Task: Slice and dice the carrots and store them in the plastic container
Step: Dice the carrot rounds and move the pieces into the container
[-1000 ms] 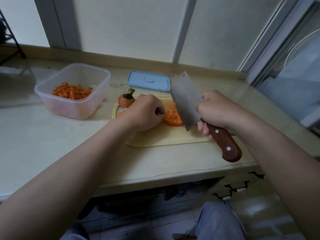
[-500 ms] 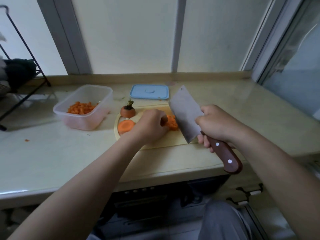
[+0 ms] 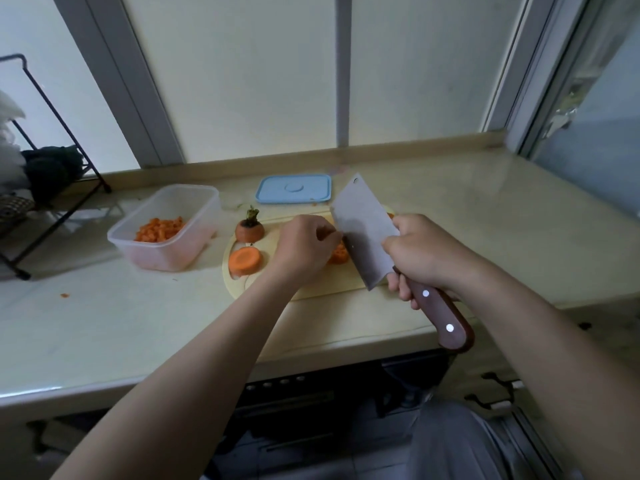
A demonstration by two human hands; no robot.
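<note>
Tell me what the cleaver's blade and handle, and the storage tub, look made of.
Broad grey cleaver blade: likely steel, dull sheen. Reddish-brown cleaver handle: apparently wood, two pale rivets. Translucent rectangular tub: plastic, cloudy see-through walls.

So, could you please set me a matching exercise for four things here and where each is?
1 clear plastic container
2 flat blue plastic lid
3 steel cleaver with wooden handle
4 thick round carrot slice

A on the pale cutting board's left end
B gripped by the right hand
C left of the board, holding diced carrot
D on the counter behind the board

Pairs: 1-C, 2-D, 3-B, 4-A
</note>
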